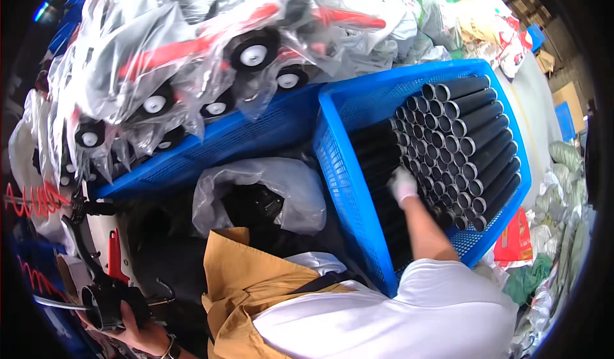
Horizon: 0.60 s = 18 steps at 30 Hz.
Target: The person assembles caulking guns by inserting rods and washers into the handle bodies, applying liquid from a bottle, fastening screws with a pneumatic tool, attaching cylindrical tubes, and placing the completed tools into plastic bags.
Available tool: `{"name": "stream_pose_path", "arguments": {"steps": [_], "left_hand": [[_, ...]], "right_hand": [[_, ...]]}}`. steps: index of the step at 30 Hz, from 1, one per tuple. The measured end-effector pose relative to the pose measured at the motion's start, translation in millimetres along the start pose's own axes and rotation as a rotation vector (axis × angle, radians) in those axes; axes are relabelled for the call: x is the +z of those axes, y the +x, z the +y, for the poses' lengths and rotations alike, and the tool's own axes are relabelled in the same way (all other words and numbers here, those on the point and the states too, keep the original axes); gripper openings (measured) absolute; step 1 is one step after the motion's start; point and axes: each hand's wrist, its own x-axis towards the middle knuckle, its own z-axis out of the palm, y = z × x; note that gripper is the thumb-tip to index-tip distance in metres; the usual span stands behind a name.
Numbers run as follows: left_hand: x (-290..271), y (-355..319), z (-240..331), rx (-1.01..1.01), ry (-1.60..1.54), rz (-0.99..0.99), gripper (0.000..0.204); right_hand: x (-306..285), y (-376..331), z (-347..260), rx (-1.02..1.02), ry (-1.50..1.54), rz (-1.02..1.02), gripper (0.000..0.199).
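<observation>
My left hand, bare with a band at the wrist, is at the lower left. Its fingers close round a black ring-shaped fitting, beside which a red lever rises. My right hand, in a whitish glove, reaches into a blue plastic basket. It is against the black tubes stacked there, near the edge between tubes with open ends showing and a darker row to the left. Blur hides its fingers, so I cannot make out whether it grips a tube.
Black-wheeled parts with red bars, wrapped in clear plastic, fill a second blue basket at the upper left. A clear plastic bag with black contents lies between the baskets. Red coiled hoses hang at left; sacks pile up at right.
</observation>
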Motion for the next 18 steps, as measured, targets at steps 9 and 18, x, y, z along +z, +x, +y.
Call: {"name": "stream_pose_path", "arguments": {"steps": [9, 18], "left_hand": [[8, 1, 1, 0.17, 0.283, -0.1, 0.087], [7, -25, -8, 0.329, 0.763, -0.623, 0.077]], "right_hand": [[114, -60, -28, -0.257, -0.541, -0.876, 0.054], [79, -9, 12, -0.459, -0.434, -0.183, 0.089]]}}
